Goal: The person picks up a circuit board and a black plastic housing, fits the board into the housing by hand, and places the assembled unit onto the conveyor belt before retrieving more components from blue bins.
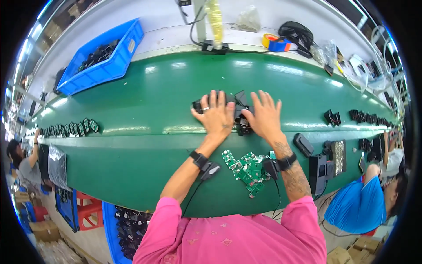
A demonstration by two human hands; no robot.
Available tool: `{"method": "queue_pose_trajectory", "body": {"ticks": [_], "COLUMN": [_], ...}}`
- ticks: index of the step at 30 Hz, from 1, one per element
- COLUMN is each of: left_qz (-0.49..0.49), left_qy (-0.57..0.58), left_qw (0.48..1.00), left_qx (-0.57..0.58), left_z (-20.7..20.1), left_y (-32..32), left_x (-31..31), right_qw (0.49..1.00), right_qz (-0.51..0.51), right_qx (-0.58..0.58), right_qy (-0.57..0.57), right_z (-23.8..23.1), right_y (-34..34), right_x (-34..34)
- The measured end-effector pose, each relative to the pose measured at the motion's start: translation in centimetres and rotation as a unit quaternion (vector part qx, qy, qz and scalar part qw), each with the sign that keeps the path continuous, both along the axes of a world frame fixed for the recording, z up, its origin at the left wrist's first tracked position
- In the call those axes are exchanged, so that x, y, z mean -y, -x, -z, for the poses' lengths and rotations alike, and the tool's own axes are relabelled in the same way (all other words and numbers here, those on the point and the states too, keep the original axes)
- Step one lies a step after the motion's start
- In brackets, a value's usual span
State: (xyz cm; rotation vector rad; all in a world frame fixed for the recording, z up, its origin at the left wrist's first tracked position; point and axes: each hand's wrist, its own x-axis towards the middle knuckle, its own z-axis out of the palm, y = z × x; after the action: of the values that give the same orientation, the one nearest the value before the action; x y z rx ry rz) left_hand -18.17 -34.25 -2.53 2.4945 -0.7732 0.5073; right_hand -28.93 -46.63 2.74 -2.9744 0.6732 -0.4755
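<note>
we've 2 hands up near ctr: our l hand [215, 116] & r hand [267, 116], both palm down, fingers apart, resting on blk parts [244, 128], partly hidden so we can't count 'em. we wear 2 blk wrist straps [200, 160]. lower ctr: 1 heap of green boards [250, 172]. upper l: 1 blue crate [99, 75] w/ dark pcs [100, 55] inside; lower l: 1 blue bin [110, 229], also w/ dark pcs.

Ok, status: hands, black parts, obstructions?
Left hand over black parts. Right hand at their right edge. Green circuit boards heaped nearer, clear of hands.
</note>
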Motion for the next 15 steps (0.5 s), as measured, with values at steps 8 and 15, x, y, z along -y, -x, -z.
{"method": "queue_pose_trajectory", "body": {"ticks": [8,15], "left_qz": [0.142,-0.216], "left_qy": [0.080,0.064], "left_qw": [0.982,0.974], "left_qx": [-0.094,0.032], "left_z": [-2.7,-2.9], "left_y": [1.4,-14.5], "left_x": [-0.9,-22.6], "right_qw": [0.997,0.988], "right_qz": [-0.030,0.014], "right_qx": [0.013,0.046], "right_qy": [-0.066,-0.144], "right_z": [1.7,0.1], "right_y": [4.8,10.6], "right_x": [0.7,0.3]}}
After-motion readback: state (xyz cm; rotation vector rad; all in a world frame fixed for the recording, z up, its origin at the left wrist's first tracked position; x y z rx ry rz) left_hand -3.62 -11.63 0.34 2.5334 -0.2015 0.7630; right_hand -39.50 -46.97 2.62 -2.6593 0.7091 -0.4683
